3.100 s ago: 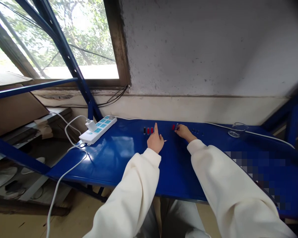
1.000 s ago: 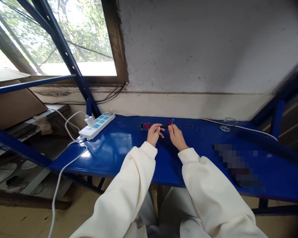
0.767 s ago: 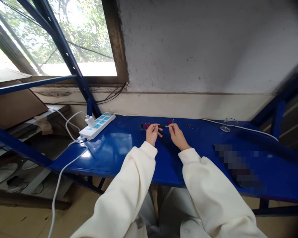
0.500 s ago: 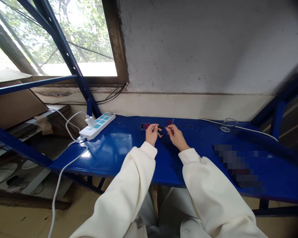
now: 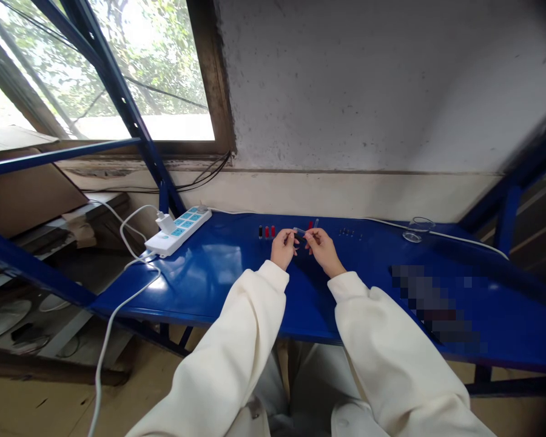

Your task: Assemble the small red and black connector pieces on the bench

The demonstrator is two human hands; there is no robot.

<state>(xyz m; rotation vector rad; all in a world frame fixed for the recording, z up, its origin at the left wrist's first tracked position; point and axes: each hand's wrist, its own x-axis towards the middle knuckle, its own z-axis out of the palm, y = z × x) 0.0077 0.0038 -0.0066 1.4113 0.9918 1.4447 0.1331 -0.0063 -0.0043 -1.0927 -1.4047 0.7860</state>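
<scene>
My left hand and my right hand meet over the blue table, fingers closed in a pinch. Between the fingertips runs a small clear tube, with both hands at its ends. Just under it is a dark slim piece, partly hidden by the fingers; which hand has it I cannot tell. Left of my hands stand one small black cylinder and two red cylinders. Behind my right hand are another red piece and a clear bluish tube.
Several tiny parts lie to the right on the blue table. Farther right is a clear round container. A white power strip with a cable occupies the left end. A pixelated dark object lies front right.
The black stick with a thin tip that spanned my hands is now mostly out of sight, and a clear tube shows there. My left hand has shifted slightly right, uncovering a red cylinder.
</scene>
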